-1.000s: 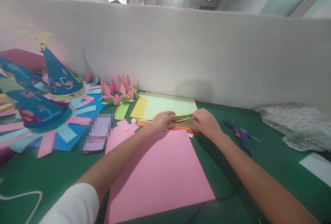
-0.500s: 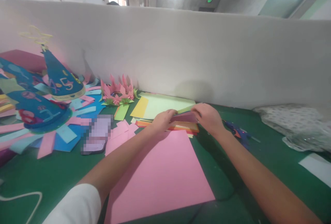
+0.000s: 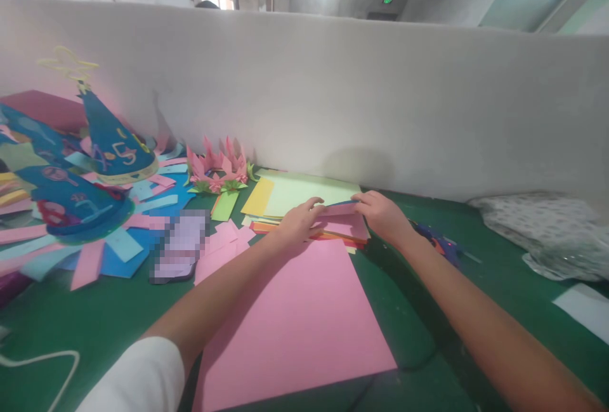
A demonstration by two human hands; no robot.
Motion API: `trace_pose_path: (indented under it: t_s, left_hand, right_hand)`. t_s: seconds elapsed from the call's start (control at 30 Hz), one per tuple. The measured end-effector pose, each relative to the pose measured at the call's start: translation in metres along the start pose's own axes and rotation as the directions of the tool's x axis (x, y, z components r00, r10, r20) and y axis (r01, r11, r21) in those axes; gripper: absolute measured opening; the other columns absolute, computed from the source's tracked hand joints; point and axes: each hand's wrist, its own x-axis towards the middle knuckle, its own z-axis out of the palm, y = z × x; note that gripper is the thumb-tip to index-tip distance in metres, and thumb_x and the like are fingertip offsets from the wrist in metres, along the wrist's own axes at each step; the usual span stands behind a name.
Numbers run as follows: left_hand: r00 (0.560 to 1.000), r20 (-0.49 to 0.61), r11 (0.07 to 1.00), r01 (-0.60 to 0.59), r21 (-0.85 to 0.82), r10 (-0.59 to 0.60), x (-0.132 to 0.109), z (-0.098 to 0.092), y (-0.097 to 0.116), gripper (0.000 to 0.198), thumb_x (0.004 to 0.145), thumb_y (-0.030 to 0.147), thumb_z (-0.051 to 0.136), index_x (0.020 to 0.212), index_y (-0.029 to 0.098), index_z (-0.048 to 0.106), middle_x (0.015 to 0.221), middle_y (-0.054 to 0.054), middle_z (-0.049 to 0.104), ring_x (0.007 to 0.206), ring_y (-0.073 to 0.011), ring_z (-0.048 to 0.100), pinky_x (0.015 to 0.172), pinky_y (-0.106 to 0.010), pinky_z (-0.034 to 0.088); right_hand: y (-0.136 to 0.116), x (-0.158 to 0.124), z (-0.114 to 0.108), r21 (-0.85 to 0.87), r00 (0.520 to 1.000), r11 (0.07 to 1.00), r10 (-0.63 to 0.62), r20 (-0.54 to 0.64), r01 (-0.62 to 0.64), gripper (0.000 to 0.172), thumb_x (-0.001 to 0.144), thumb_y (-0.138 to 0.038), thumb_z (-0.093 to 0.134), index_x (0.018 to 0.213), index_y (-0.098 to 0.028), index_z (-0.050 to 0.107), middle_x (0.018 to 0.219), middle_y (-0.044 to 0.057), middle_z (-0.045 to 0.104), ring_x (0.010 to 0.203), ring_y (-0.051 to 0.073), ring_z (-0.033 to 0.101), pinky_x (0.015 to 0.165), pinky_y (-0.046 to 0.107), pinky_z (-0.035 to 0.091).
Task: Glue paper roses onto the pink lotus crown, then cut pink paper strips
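Note:
My left hand [image 3: 301,220] grips the left side of some coloured paper [image 3: 337,210] at the near part of a paper stack, its index finger slightly raised. At the right corner, my right hand [image 3: 381,214] pinches the same paper between thumb and fingers. The lifted edge shows pink with a thin blue line behind it. Under and behind lie pale green sheets [image 3: 314,188], a yellow sheet [image 3: 258,197] and orange and red edges. A large pink sheet [image 3: 299,329] lies flat below my forearms.
Blue cone hats [image 3: 114,132] stand at the left among pink and light-blue strips. A pink paper crown [image 3: 219,167] sits by the white partition [image 3: 304,94]. A phone [image 3: 181,247] lies left of the pink sheet; a blue tool [image 3: 438,240] and plastic bag [image 3: 561,253] lie right.
The green edge between my hands has dropped out of sight; a pink sheet with a blue edge now shows there. My right hand has shifted slightly.

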Motion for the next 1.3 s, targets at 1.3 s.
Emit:
trace_pose_path:
  t_s: [1.3]
  left_hand:
    - [0.996, 0.085, 0.947, -0.049, 0.318, 0.023, -0.007, 0.006, 0.018, 0.037, 0.082, 0.028, 0.059, 0.117, 0.028, 0.046, 0.134, -0.006, 0.039, 0.08, -0.0144, 0.06, 0.069, -0.029, 0.048]
  right_hand:
    - [-0.03, -0.024, 0.01, -0.139, 0.992, 0.985, -0.092, 0.086, 0.103, 0.022, 0.083, -0.002, 0.046, 0.09, -0.009, 0.065, 0.079, 0.011, 0.061, 0.073, 0.021, 0.051, 0.069, 0.032, 0.04]
